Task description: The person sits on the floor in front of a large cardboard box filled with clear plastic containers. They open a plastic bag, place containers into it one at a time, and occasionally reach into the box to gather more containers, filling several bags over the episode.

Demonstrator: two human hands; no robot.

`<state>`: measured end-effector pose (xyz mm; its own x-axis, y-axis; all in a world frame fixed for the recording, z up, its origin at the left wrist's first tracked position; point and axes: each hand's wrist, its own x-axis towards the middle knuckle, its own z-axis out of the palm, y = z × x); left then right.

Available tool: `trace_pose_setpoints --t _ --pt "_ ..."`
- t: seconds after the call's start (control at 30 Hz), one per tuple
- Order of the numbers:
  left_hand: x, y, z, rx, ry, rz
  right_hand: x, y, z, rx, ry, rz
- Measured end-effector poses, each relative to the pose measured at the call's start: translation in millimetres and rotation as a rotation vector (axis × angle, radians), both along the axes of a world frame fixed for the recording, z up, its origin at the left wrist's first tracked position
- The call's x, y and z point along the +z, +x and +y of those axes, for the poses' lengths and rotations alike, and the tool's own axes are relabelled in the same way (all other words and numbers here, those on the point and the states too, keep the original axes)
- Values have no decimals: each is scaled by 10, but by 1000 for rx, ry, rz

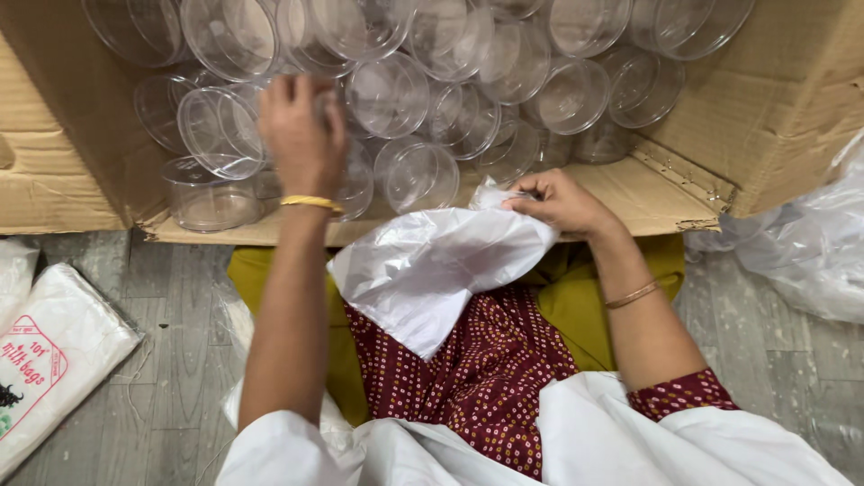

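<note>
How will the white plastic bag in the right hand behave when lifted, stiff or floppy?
Probably floppy: the white plastic bag sags and creases below the right hand, which pinches its top edge. Likely very light, since the film looks thin. Its glossy sheen suggests it may slip between the fingers.

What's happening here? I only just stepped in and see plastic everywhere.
A seated person is working over an open cardboard box lying on its side and packed with clear round plastic containers. The left hand reaches into the box among the containers. The right hand pinches the edge of a thin white plastic bag that drapes over the lap. A flat pack of bags lies on the grey floor to the left, and more crumpled plastic sheeting sits on the right.
</note>
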<state>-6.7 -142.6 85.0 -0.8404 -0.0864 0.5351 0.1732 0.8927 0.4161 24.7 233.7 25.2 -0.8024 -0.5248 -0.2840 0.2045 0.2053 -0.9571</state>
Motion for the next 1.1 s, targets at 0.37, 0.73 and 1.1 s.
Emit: trace_pose_setpoints --t 0.37,0.73,1.1 --pt "-182 280 -406 -269 -121 -368 -221 -121 -289 29 190 296" --pt "592 594 -3 -398 -43 -507 359 -10 -694 -173 49 -110" --pt "71 70 1969 -574 315 -180 579 -229 1108 -573 338 92"
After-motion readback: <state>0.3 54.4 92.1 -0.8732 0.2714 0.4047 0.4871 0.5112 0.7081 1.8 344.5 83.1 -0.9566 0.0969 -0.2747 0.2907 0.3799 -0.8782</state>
